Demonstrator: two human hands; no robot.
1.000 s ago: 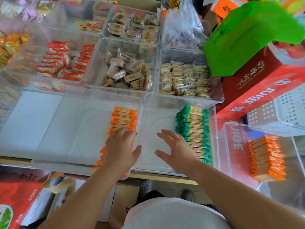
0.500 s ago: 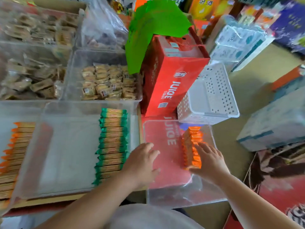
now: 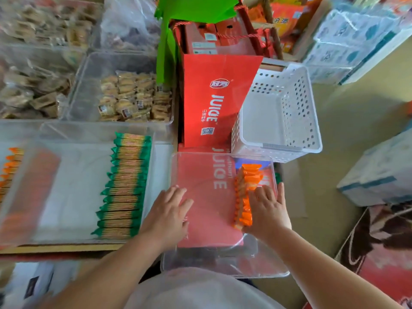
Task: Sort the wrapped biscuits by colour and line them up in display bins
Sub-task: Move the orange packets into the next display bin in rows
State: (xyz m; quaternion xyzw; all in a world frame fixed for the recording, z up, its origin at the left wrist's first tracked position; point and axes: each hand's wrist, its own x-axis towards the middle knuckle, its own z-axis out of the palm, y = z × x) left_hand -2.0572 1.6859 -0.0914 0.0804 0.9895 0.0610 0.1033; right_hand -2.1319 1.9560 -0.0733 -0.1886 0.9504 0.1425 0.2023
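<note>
- The tan floor (image 3: 356, 121) spreads out to the right of the right hand (image 3: 267, 210), under soft, even light.
- A white holed basket (image 3: 289, 112) stands beyond that hand, just beside a red juice carton (image 3: 214, 97) on its left.
- A green sheet (image 3: 196, 7) hangs over the carton's far end.
- Pale printed boxes (image 3: 347, 36) are stacked far beyond the hand, to the right.
- Another pale box (image 3: 383, 170) sits on the floor to the hand's right.
- A dark bag (image 3: 379, 237) lies right of the wrist.
- A wooden desk (image 3: 55, 248) edge runs left of the left hand (image 3: 167, 215).
</note>
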